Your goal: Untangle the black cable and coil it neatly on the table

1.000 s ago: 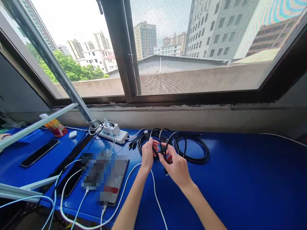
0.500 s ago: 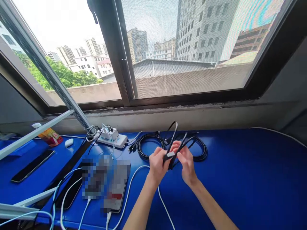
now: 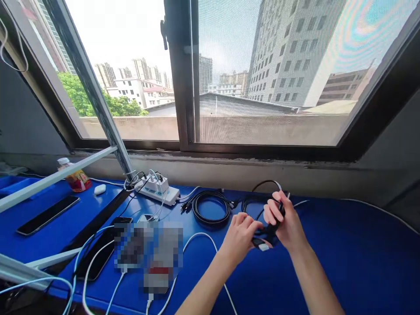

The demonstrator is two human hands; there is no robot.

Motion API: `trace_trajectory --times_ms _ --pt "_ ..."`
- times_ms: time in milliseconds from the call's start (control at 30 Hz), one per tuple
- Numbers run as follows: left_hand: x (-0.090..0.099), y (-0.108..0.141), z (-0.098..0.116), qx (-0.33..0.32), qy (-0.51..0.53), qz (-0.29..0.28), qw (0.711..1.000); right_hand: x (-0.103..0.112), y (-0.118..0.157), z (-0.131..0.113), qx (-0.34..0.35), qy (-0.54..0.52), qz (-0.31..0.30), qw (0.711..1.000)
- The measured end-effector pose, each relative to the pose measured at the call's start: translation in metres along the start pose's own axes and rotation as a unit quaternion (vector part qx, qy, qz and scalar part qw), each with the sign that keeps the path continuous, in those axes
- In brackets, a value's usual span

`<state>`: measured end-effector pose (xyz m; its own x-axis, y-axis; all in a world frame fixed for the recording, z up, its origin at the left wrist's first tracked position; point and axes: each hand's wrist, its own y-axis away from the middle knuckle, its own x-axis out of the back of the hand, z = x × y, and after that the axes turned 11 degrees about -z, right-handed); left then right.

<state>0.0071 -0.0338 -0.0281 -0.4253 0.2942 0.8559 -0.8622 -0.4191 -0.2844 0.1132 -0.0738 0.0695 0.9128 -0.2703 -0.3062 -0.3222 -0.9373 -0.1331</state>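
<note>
Both my hands hold a black cable (image 3: 262, 186) above a blue table (image 3: 344, 258). My right hand (image 3: 284, 218) grips the cable's looped part, which arcs up behind my fingers. My left hand (image 3: 241, 234) pinches the plug end (image 3: 260, 244), black with a light tip, just below the right hand. A second coiled black cable (image 3: 210, 208) lies flat on the table to the left of my hands.
A white power strip (image 3: 157, 190) with chargers and white leads sits near the window sill. Two dark phones (image 3: 47, 214) (image 3: 98, 258) and a blurred device (image 3: 149, 253) lie on the left. A bottle (image 3: 74, 177) stands far left. A white cord (image 3: 377, 208) runs along the right.
My hands have moved right and lowered with the cable. The loop that stood up above my fingers is now gathered in my right hand, and the view has shifted right.
</note>
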Motion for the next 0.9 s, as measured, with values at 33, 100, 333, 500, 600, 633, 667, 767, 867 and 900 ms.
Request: trace_trajectory --times_ms 33,100,333,500,600,633,667,767,867,900 --pt "0.001 0.000 -0.004 0.034 0.005 -0.001 0.999 -0.003 -0.002 -0.006 -0.001 0.005 -0.017 1.000" --pt "0.004 0.002 -0.015 0.125 0.011 -0.007 0.992 -0.011 -0.007 -0.023 -0.001 0.027 -0.050 0.998" --pt "0.012 0.009 -0.047 0.303 -0.007 -0.036 0.952 -0.053 0.002 -0.073 0.068 0.194 -0.027 0.978" --pt "0.009 0.006 -0.043 0.304 -0.033 -0.071 0.949 -0.070 0.015 -0.068 0.123 0.273 0.008 0.954" --pt "0.008 0.002 -0.045 0.299 -0.037 -0.087 0.950 -0.069 0.016 -0.062 0.119 0.289 -0.009 0.950" --pt "0.008 0.001 -0.047 0.297 -0.035 -0.089 0.950 -0.067 0.015 -0.061 0.117 0.289 -0.013 0.950" --pt "0.008 0.001 -0.049 0.295 -0.032 -0.091 0.951 -0.065 0.015 -0.061 0.113 0.291 -0.020 0.950" --pt "0.007 -0.001 -0.052 0.289 -0.014 -0.088 0.953 -0.061 0.016 -0.063 0.099 0.298 -0.034 0.949" --pt "0.006 -0.001 -0.051 0.286 0.020 -0.066 0.956 -0.061 0.022 -0.069 0.095 0.310 -0.018 0.946" --pt "0.006 -0.001 -0.049 0.285 0.035 -0.051 0.956 -0.062 0.024 -0.072 0.096 0.306 0.000 0.947"
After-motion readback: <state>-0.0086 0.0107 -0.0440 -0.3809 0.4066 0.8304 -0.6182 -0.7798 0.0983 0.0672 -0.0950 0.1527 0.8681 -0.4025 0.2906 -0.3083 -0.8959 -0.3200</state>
